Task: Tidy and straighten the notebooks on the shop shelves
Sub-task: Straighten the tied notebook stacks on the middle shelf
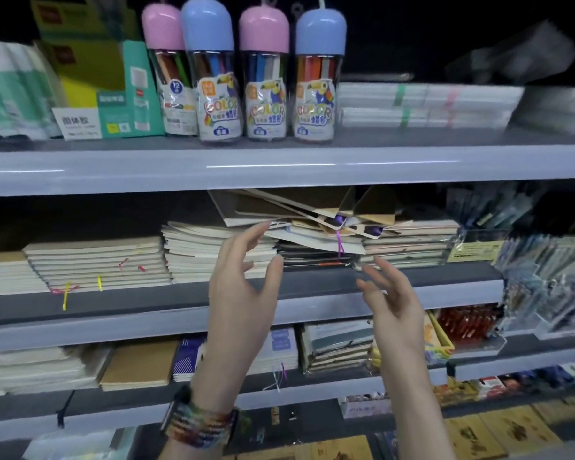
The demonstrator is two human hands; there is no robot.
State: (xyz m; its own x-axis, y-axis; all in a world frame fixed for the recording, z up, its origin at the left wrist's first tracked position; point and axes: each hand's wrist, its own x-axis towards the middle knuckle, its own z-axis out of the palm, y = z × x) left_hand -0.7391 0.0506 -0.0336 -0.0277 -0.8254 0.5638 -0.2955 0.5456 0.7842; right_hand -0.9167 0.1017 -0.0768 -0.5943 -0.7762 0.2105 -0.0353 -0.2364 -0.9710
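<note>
We are hovering left hand point(243, 287) and right hand point(395, 303), empty and spread, at the shelf point(113, 303) edge. They are flanking skewed notebooks point(299, 210), likely to square them.

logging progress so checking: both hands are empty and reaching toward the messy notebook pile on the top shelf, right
Wrong shelf: the head view shows the messy notebook pile on the second shelf down. The left hand and right hand are empty, reaching toward it.
</note>
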